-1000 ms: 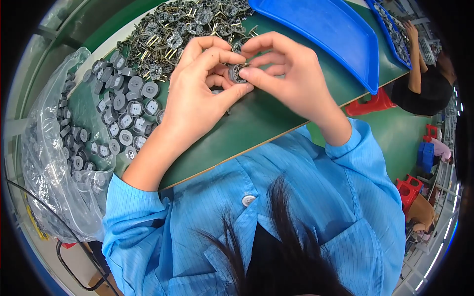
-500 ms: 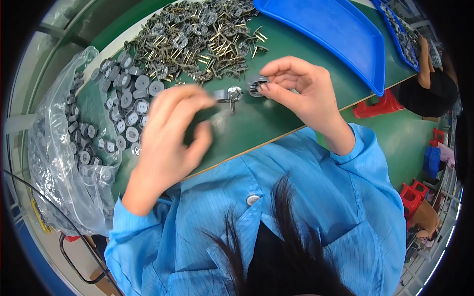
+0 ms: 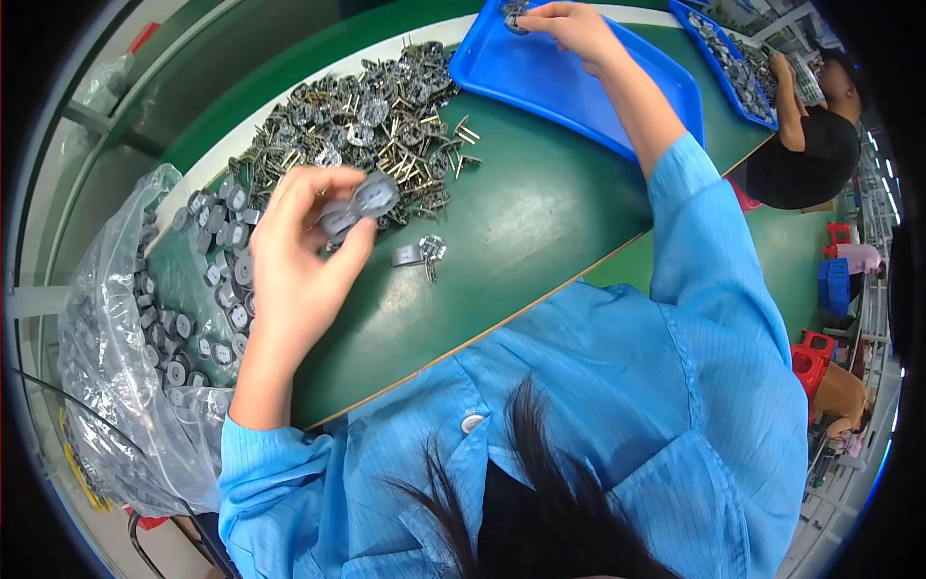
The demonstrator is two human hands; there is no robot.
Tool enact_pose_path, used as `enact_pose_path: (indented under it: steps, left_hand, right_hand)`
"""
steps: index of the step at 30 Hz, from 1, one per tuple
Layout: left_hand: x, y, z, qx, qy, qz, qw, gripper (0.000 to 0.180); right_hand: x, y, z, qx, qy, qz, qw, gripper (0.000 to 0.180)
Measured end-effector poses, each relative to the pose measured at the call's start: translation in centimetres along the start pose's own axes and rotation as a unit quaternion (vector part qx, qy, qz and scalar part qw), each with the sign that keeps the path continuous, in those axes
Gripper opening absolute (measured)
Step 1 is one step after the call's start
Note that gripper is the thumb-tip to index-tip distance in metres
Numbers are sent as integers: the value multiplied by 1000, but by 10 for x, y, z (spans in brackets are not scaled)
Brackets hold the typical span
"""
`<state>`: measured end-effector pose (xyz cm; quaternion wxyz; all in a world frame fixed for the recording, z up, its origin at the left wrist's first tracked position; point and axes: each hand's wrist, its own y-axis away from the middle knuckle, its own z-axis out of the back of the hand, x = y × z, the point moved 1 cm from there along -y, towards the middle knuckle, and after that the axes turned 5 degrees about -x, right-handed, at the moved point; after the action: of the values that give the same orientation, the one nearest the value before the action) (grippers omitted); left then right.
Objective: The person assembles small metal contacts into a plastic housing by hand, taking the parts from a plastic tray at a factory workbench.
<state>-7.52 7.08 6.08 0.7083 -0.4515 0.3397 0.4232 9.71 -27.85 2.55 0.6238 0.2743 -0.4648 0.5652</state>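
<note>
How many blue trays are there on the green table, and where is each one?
2. One blue tray lies beneath the right hand; the other blue tray, holding many small parts, lies farther right, near another person. Others may be hidden from view.

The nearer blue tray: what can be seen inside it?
The right hand holds a grey part over the blue tray; whether they touch is unclear. Hand and forearm hide some tray floor.

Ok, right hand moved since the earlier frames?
Yes, forward: the right hand was short of the blue tray and is now over it.
</note>
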Motion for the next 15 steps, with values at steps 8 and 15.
enact_pose_path:
  steps: [8, 15]
  left_hand:
    - [20, -17, -20, 60, 377, 273, 883, 37]
    - [19, -15, -24, 51, 351, 274, 894, 33]
  right_hand:
    - [-7, -29, -19, -107, 177, -32, 978, 24]
    - [14, -11, -17, -110, 76, 50, 990, 22]
